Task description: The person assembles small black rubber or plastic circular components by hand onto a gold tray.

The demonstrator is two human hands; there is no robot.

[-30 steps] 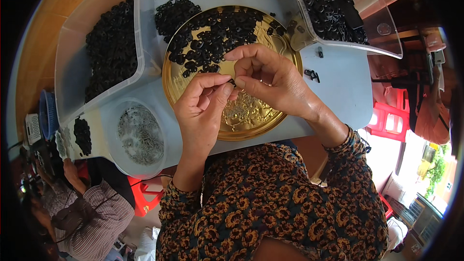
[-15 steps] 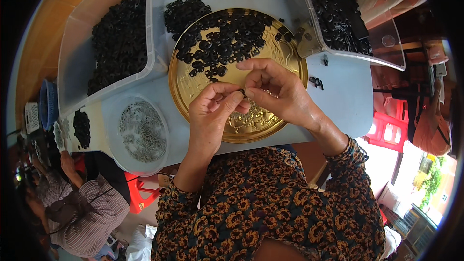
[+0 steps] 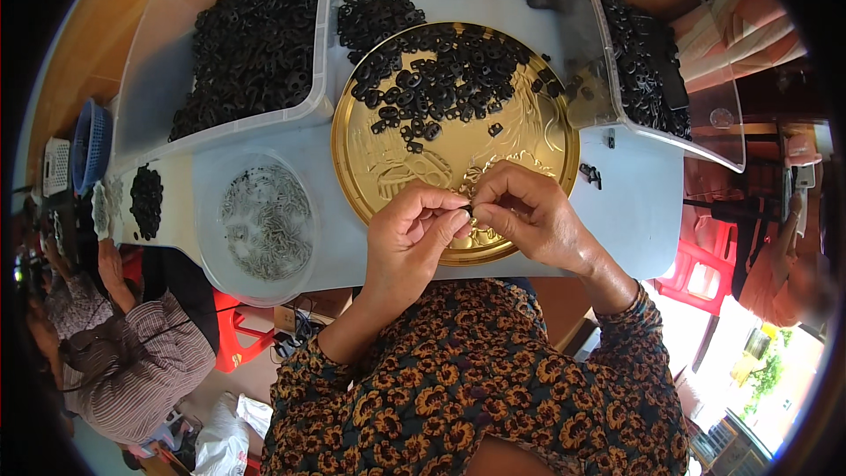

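Observation:
My left hand [image 3: 411, 234] and my right hand [image 3: 531, 214] meet over the near part of a round gold tray [image 3: 342, 137]. A small black plastic piece [image 3: 468, 211] is pinched between the fingertips of both hands; the fingers hide most of it. Many similar black pieces with holes [image 3: 441, 79] are heaped on the far half of the tray. Small shiny metal parts [image 3: 483, 236] lie on the near side of the tray, partly behind my hands.
Left stands a clear bin [image 3: 322, 53] of black pieces, with a tub [image 3: 307, 273] of small metal parts nearer. Another clear bin [image 3: 674, 128] tilts at the right. Loose black pieces [image 3: 379, 13] lie beyond the tray. A co-worker in a striped shirt [image 3: 145, 370] sits at the left.
The view has shifted, so the tray and bins sit farther right in the picture. My hands have come nearer the tray's front edge, still pinching the small black piece together.

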